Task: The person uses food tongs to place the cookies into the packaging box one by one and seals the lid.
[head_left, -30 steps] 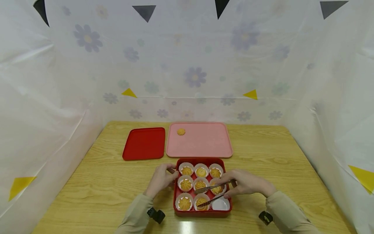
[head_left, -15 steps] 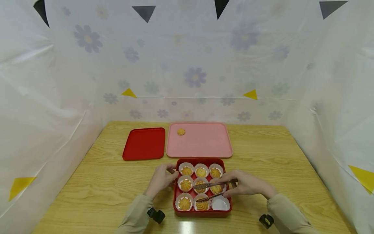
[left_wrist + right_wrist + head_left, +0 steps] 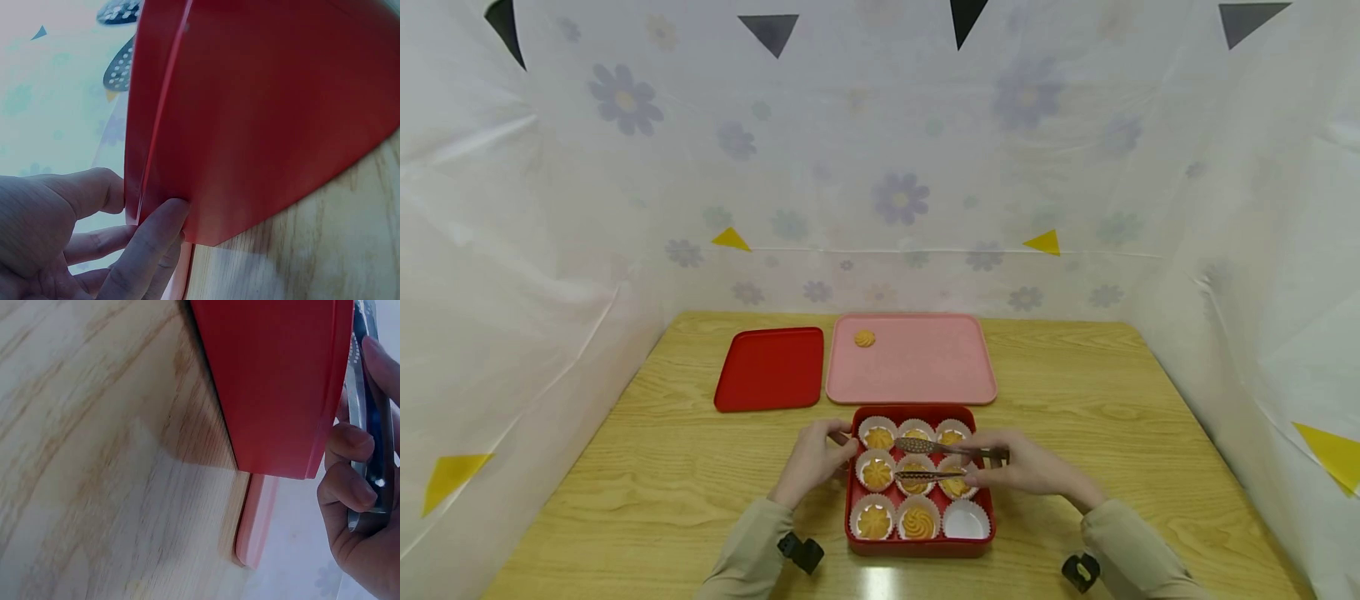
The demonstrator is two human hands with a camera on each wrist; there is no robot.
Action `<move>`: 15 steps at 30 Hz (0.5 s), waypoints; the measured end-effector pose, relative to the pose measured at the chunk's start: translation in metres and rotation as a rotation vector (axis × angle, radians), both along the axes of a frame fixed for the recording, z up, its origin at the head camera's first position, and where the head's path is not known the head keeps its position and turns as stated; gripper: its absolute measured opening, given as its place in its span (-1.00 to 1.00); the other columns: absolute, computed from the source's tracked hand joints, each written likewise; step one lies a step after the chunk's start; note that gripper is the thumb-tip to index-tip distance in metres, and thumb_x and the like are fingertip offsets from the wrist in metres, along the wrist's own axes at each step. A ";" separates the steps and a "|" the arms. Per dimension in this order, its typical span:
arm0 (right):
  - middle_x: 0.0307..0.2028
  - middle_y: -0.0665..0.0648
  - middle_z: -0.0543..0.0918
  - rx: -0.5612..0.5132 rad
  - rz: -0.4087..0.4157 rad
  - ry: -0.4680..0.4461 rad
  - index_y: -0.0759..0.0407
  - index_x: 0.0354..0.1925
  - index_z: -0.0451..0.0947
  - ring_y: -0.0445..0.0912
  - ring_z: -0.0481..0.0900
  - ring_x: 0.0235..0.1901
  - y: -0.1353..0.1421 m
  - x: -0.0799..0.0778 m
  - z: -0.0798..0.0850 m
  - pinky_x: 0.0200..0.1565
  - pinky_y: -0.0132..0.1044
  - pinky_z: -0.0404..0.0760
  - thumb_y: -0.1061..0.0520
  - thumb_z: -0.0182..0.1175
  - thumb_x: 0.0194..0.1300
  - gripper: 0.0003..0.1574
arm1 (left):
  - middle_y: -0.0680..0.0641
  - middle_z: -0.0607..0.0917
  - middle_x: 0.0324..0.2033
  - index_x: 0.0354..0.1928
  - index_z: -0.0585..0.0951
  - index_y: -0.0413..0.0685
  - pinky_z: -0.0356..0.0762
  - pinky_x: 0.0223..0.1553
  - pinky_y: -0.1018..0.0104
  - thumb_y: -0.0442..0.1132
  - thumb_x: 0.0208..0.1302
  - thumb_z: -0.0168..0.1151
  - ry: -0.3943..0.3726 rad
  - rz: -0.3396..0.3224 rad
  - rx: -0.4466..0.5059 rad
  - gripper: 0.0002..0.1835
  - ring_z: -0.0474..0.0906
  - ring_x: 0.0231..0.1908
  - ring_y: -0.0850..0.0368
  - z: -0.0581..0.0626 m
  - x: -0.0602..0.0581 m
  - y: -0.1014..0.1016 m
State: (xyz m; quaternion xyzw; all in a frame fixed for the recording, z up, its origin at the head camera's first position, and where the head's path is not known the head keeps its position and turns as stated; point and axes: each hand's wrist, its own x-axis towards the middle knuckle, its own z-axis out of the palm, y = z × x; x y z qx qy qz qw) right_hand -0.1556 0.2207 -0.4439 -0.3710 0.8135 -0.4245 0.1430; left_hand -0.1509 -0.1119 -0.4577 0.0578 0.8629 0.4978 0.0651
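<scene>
A red square box [image 3: 917, 548] holds several white paper cups, most with a golden swirled or star-shaped cookie. The front right cup [image 3: 966, 522] shows a bare white bottom. My left hand [image 3: 815, 457] holds the box at its left wall, thumb at the rim and fingers on the outer side, as the left wrist view shows. In my right hand [image 3: 1028, 467] are metal tongs [image 3: 925, 447] with perforated tips. Their arms stand apart above the back and middle rows, nothing between them. A swirled cookie [image 3: 917, 523] lies in the front middle cup.
Behind the box lies a pink tray [image 3: 925, 367] with one cookie [image 3: 864, 338] near its back left. To its left is a red tray [image 3: 771, 368]. All stand on a wooden table [image 3: 1075, 383] enclosed by white patterned sheets.
The tongs have opened wider and moved back from the front middle cup toward the back rows, leaving the cookie there. My left hand stays at the box.
</scene>
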 end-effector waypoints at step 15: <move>0.08 0.30 0.69 0.001 -0.217 -0.061 0.24 0.31 0.50 -0.15 0.67 -0.01 -0.006 -0.001 0.000 -0.11 -0.41 0.66 -0.01 0.29 0.37 -0.36 | -0.25 0.75 -0.29 0.03 0.66 -0.35 0.64 -0.56 0.30 -0.36 0.26 0.28 0.007 -0.007 -0.008 -0.68 0.70 -0.54 0.08 0.000 0.000 -0.001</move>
